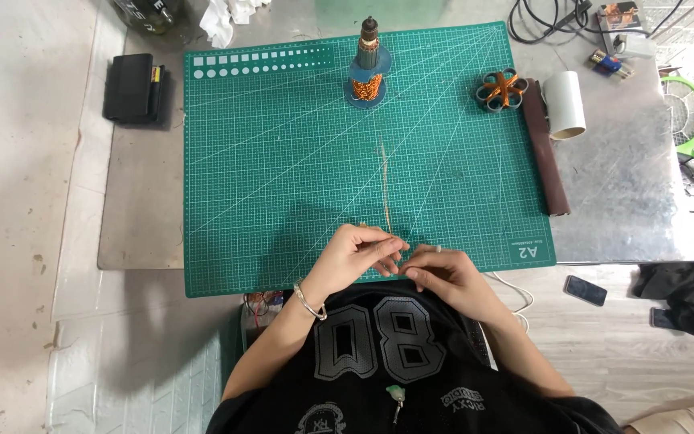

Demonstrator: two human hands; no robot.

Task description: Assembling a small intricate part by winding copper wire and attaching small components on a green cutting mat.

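My left hand point(357, 255) and my right hand point(442, 276) meet at the near edge of a green cutting mat point(283, 161), fingertips pinched together on the near end of a thin copper wire point(385, 181). The wire runs straight away from my hands up the mat toward a motor armature point(368, 66) with copper windings, which stands upright at the mat's far edge. A bracelet circles my left wrist and a ring shows on my right hand.
An orange-and-grey wound coil point(500, 89) lies at the mat's far right, beside a long brown strip point(545, 149) and a white tube point(565, 103). A black case point(132, 88) lies far left. Cables, a green racket and phones point(585, 289) are at right.
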